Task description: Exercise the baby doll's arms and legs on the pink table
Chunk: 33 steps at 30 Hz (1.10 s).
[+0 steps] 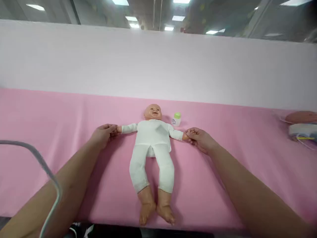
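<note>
A baby doll (pixel 154 137) with a white cloth body lies on its back on the pink cloth, its head away from me and its bare feet near the front edge. Both its arms are stretched out to the sides. My left hand (pixel 105 134) pinches the doll's hand at the left, fingers closed round it. At the right, the doll's other hand is held between the thumb and fingers of my right hand (pixel 198 139). Just beyond the doll's arm on the right stands a small clear bottle (pixel 176 120) with a green cap.
Pink cloth (pixel 74 112) covers the table up to a white wall (pixel 158 62). Several stacked items, one of them a brown pad (pixel 302 116), lie at the far right. A grey cable (pixel 49 170) hangs across the left side, in front of my forearm.
</note>
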Available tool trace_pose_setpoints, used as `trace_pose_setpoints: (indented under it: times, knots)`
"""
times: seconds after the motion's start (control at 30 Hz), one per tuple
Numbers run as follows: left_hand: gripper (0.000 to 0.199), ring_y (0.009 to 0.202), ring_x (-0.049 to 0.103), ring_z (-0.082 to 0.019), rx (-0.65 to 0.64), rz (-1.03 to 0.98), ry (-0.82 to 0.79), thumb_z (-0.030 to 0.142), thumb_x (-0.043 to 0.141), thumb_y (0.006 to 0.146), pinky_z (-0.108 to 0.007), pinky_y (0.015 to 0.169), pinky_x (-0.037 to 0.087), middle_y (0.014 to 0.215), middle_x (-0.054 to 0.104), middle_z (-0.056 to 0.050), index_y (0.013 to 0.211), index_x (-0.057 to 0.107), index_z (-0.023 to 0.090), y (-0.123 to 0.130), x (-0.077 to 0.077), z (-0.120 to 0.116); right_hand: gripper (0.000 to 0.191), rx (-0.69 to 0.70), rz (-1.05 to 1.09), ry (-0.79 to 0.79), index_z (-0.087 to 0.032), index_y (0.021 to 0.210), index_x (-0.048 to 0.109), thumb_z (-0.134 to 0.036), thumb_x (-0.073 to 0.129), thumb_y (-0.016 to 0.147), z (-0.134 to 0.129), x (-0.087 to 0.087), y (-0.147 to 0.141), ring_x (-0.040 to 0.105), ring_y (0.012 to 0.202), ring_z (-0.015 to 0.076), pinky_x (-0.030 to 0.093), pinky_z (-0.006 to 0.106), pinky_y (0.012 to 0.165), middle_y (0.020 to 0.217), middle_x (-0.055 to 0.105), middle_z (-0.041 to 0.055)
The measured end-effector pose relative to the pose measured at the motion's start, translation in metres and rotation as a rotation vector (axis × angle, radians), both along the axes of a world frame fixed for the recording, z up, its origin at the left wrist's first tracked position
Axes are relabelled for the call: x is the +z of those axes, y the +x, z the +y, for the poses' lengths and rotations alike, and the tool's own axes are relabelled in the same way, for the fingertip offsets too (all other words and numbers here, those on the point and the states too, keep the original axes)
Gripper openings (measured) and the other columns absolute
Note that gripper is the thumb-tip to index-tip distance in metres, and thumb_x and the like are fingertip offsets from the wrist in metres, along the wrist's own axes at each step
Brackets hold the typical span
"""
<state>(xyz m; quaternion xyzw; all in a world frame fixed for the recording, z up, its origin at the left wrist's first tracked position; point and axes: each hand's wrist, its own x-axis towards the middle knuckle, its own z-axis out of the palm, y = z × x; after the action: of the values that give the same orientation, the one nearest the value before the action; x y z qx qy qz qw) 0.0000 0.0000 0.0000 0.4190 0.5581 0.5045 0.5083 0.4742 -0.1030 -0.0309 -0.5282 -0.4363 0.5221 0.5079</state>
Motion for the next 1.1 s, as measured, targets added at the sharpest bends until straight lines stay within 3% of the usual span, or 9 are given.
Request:
trace_pose_setpoints:
  times: [0.17,0.4,0.6,0.83,0.97,1.1]
  knots:
    - [0.012,0.068,0.071,-0.019,0.005,-0.017,-0.016,0.016,0.077,0.08,-0.029,0.066,0.063,0.081,0.074,-0.011,0.091,0.074,0.013,-0.0009,0.0005,0.0017,0.047,-0.059,-0.045,0.002,-0.021,0.091,0.07,-0.064,0.085,0.079,0.0016,-0.0032,-0.0038,0.051,0.069,0.0124,0.043,0.028,0.063,0.082,0.062,0.0012]
    - [0.027,0.075,0.072,-0.019,-0.063,-0.049,-0.005,0.011,0.078,0.072,-0.028,0.07,0.063,0.093,0.077,-0.013,0.099,0.075,0.012,-0.0063,-0.0056,0.0069,0.05,-0.055,0.041,-0.022,-0.023,0.11,0.076,-0.045,0.095,0.069,-0.0004,0.0016,-0.002,0.057,0.078,0.0147,0.049,0.029,0.068,0.099,0.068,0.0045]
    - [0.028,0.072,0.069,-0.018,-0.093,-0.028,0.005,0.016,0.084,0.068,-0.027,0.068,0.061,0.085,0.076,-0.01,0.095,0.076,0.013,-0.007,-0.0045,0.0036,0.042,0.018,0.01,-0.007,-0.021,0.095,0.074,-0.04,0.098,0.066,-0.0027,0.003,-0.0008,0.054,0.073,0.0121,0.046,0.027,0.068,0.087,0.065,0.0004]
    - [0.029,0.069,0.068,-0.018,-0.064,0.007,0.016,0.033,0.085,0.073,-0.029,0.066,0.061,0.084,0.075,-0.01,0.096,0.079,0.016,-0.0074,-0.0074,0.0054,0.042,-0.074,-0.043,-0.009,-0.018,0.089,0.075,-0.054,0.09,0.074,-0.0001,0.0007,-0.0061,0.054,0.071,0.0139,0.044,0.029,0.065,0.08,0.064,0.0027]
    - [0.027,0.071,0.069,-0.019,-0.026,-0.036,-0.016,0.027,0.083,0.071,-0.03,0.068,0.061,0.086,0.075,-0.011,0.095,0.078,0.014,-0.0078,-0.0051,0.0062,0.044,-0.122,0.013,-0.014,-0.017,0.098,0.077,-0.051,0.09,0.073,0.0008,0.001,-0.0044,0.053,0.069,0.0135,0.045,0.029,0.064,0.084,0.066,0.004]
    - [0.034,0.068,0.064,-0.017,-0.085,-0.024,0.019,0.024,0.091,0.058,-0.027,0.062,0.055,0.077,0.073,-0.008,0.087,0.076,0.014,-0.0068,-0.0023,0.0028,0.051,-0.005,-0.044,-0.025,-0.02,0.114,0.076,-0.042,0.093,0.071,-0.0016,0.0039,-0.0023,0.054,0.07,0.0133,0.045,0.027,0.062,0.086,0.067,0.0027]
